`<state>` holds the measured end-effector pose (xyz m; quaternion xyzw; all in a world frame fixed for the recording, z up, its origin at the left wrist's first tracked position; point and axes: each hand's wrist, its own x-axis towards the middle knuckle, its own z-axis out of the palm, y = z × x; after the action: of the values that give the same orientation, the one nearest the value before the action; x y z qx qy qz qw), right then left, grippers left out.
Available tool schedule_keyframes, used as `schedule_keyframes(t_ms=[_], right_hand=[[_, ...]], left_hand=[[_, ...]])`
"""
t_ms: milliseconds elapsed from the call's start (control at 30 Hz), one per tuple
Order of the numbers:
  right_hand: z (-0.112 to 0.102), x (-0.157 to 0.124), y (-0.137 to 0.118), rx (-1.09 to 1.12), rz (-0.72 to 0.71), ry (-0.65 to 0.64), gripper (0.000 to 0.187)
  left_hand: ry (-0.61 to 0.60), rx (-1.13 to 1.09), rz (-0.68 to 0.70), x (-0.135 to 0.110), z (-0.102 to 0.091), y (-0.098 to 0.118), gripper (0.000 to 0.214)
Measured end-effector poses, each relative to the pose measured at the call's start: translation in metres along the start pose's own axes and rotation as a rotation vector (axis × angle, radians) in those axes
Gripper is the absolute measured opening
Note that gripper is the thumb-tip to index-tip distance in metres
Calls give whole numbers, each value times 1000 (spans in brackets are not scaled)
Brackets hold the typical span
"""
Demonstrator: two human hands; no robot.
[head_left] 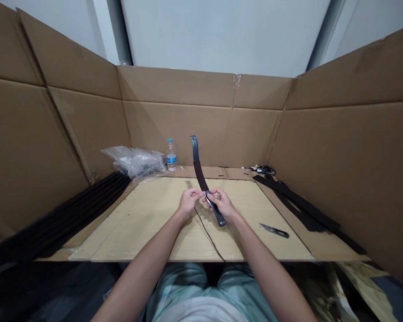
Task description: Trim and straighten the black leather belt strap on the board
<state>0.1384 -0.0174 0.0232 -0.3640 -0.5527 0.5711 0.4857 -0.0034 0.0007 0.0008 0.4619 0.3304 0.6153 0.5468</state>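
A long curved strip point(199, 175), like a bag handle, stands tilted above the table. Its ends are smooth and dark grey, and a dark brown wrapping covers its middle. My right hand point(222, 205) is closed around the lower part, just below the wrapping. Right beside it my left hand point(188, 200) is pinched, its fingertips against the strip where wrapping and grey meet. From under the left fingers a thin black cord point(206, 230) runs down over the table edge toward my lap. The fingers hide how the cord meets the strip.
Thread snips point(274, 230) lie on the table at the right. Black strips are stacked along the left point(70, 208) and right point(305, 210) sides. A plastic bag point(137, 161), a water bottle point(171, 156) and tangled cords point(263, 170) are at the back. Cardboard walls point(195, 120) enclose three sides.
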Motion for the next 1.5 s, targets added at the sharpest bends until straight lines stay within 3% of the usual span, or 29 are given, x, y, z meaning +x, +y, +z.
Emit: schedule_keyframes(t_ms=[700,1500], right_hand=[[-2,3,8,-118,-5,66,51],[-2,2,3,-89,13,131,56]], left_hand=[[-48,168,29,0,-1,-6,47],[-55,206,50,-4,3,-2,49]])
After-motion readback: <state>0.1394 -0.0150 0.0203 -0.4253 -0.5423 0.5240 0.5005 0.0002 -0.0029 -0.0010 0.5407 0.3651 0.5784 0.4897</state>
